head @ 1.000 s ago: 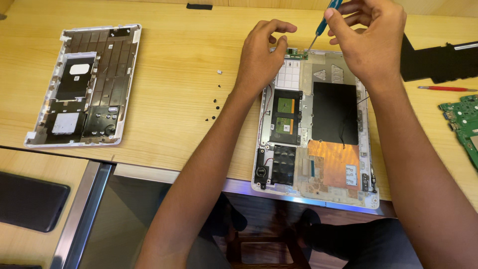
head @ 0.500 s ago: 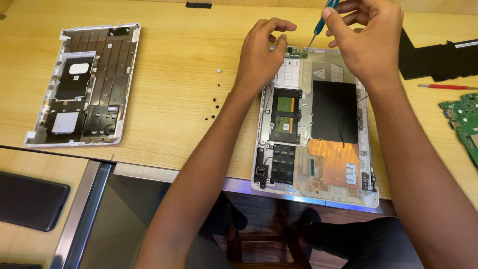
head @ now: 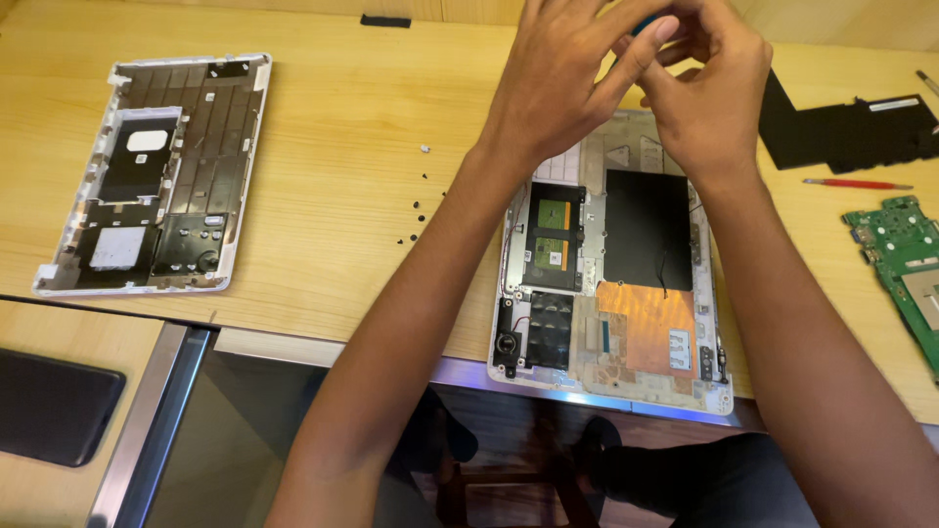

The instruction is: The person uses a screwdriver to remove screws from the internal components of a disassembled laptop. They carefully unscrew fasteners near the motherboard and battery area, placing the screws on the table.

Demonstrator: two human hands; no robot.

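Observation:
An opened white laptop chassis (head: 611, 367) lies on the wooden table in front of me, its black panel, copper sheet and small speaker exposed. My left hand (head: 553, 93) and my right hand (head: 709, 103) meet above the chassis's far end, fingertips pressed together. A small bit of a blue screwdriver handle (head: 646, 20) shows between the fingers of both hands. The shaft and tip are hidden behind the hands, which also cover the far edge of the chassis.
A white laptop bottom cover (head: 147, 176) lies inside-up at the left. Several tiny black screws (head: 416, 210) are scattered between it and the chassis. At the right are a black sheet (head: 841, 127), a red pen-like tool (head: 856, 183) and a green circuit board (head: 905, 264). A dark slab (head: 49, 406) rests lower left.
My left hand has risen from the chassis's far edge to join my right hand around the screwdriver. The screwdriver tip, seen pointing down at the chassis earlier, is now hidden.

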